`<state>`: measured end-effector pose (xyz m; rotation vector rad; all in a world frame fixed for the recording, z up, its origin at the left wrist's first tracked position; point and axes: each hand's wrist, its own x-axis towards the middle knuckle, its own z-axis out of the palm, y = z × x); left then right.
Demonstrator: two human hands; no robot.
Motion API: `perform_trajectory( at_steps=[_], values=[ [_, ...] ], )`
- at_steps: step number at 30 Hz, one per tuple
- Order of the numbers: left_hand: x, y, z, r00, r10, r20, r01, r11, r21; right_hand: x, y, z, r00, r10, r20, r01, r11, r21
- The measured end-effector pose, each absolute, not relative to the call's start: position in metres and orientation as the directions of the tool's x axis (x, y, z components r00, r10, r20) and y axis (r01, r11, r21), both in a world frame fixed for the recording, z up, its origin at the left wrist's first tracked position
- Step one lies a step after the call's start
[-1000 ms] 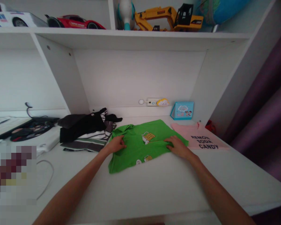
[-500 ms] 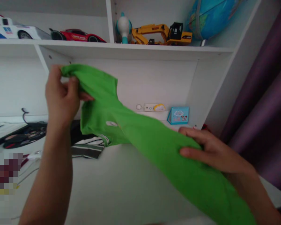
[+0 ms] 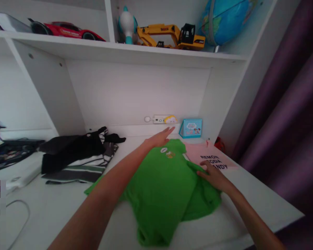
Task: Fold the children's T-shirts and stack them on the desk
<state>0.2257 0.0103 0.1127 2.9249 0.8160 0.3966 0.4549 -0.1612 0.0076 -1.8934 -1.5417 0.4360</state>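
Note:
A green T-shirt [image 3: 164, 180] lies spread but rumpled on the white desk, with a small white label and a printed patch near its collar. My left hand [image 3: 160, 137] reaches across it to the collar end, fingers stretched out flat and holding nothing; the forearm covers part of the shirt's left side. At the shirt's right side, my right hand [image 3: 213, 176] touches the loose sleeve area, thumb and fingers apart. Beneath and beyond that hand is a folded pink shirt [image 3: 198, 150] with dark lettering.
Dark and striped clothes [image 3: 75, 156] are piled at the left. A blue desk calendar [image 3: 191, 128] and a power strip [image 3: 159, 119] stand at the back. Overhead, the shelf [image 3: 146, 52] carries a toy excavator [image 3: 172, 34], a red toy car [image 3: 67, 30] and a globe [image 3: 229, 21]. Purple curtains [image 3: 281, 104] hang right.
The green T-shirt, held up in the air between both hands before, is now down on the desk. My left hand has let go and moved right; the view has shifted, showing the pink shirt.

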Motion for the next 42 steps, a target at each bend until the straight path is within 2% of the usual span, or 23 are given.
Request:
perform_trajectory(
  at_steps=[3,5,7,10,12,14,17,20,22,25,27,29,31,35,38,40,42],
  values=[
    [0.174,0.016,0.086,0.664,0.747,0.024,0.742,-0.662,0.103,0.47,-0.18,-0.01,0.228,0.934,0.274,0.904,-0.099,-0.417],
    [0.133,0.017,0.074,0.548,0.835,-0.051,0.836,-0.545,0.064,0.462,-0.194,-0.008,0.152,0.924,0.35,0.939,-0.025,-0.344],
    [0.097,0.013,0.062,0.456,0.883,-0.116,0.89,-0.456,0.026,0.44,-0.208,0.0,0.004,0.944,0.33,0.925,0.122,-0.359],
    [0.063,0.002,0.049,0.357,0.92,-0.162,0.931,-0.365,-0.025,0.395,-0.229,0.01,-0.339,0.934,0.11,0.818,0.351,-0.455],
    [0.055,-0.001,0.046,0.324,0.935,-0.145,0.942,-0.333,-0.041,0.369,-0.238,0.012,-0.478,0.878,-0.031,0.775,0.406,-0.484],
    [0.057,0.003,0.05,0.299,0.95,-0.09,0.952,-0.304,-0.049,0.349,-0.242,0.008,-0.481,0.874,-0.064,0.788,0.399,-0.47],
    [0.068,0.017,0.065,0.202,0.975,0.096,0.978,-0.197,-0.066,0.326,-0.24,-0.002,-0.385,0.921,0.058,0.826,0.372,-0.424],
    [0.085,0.018,0.076,0.115,0.963,0.242,0.993,-0.114,-0.019,0.314,-0.237,-0.008,-0.367,0.908,0.203,0.829,0.418,-0.371],
    [0.092,-0.002,0.079,0.207,0.955,0.214,0.976,-0.217,0.023,0.316,-0.237,-0.009,-0.354,0.9,0.253,0.84,0.425,-0.337],
    [0.094,-0.065,0.076,0.478,0.875,0.076,0.869,-0.484,0.107,0.331,-0.238,-0.009,-0.306,0.911,0.275,0.871,0.384,-0.305],
    [0.088,-0.118,0.069,0.576,0.817,-0.03,0.805,-0.561,0.192,0.341,-0.239,-0.009,-0.322,0.906,0.276,0.864,0.401,-0.306],
    [0.08,-0.163,0.058,0.605,0.787,-0.125,0.786,-0.564,0.254,0.346,-0.239,-0.009,-0.356,0.892,0.277,0.841,0.435,-0.321],
    [0.072,-0.191,0.043,0.583,0.799,-0.146,0.797,-0.528,0.294,0.346,-0.238,-0.008,-0.374,0.888,0.267,0.828,0.45,-0.334],
    [0.055,-0.199,0.02,0.465,0.884,-0.05,0.808,-0.4,0.433,0.344,-0.245,0.004,-0.397,0.9,0.181,0.806,0.437,-0.401],
    [0.033,-0.2,0.025,0.414,0.906,-0.093,0.779,-0.3,0.55,0.352,-0.262,0.015,-0.444,0.892,0.087,0.732,0.417,-0.539],
    [0.017,-0.204,0.037,0.469,0.86,-0.201,0.753,-0.271,0.599,0.361,-0.273,0.023,-0.49,0.872,0.002,0.686,0.387,-0.616],
    [0.005,-0.204,0.051,0.547,0.802,-0.24,0.72,-0.304,0.625,0.369,-0.277,0.031,-0.489,0.87,-0.06,0.686,0.341,-0.642]
  ],
)
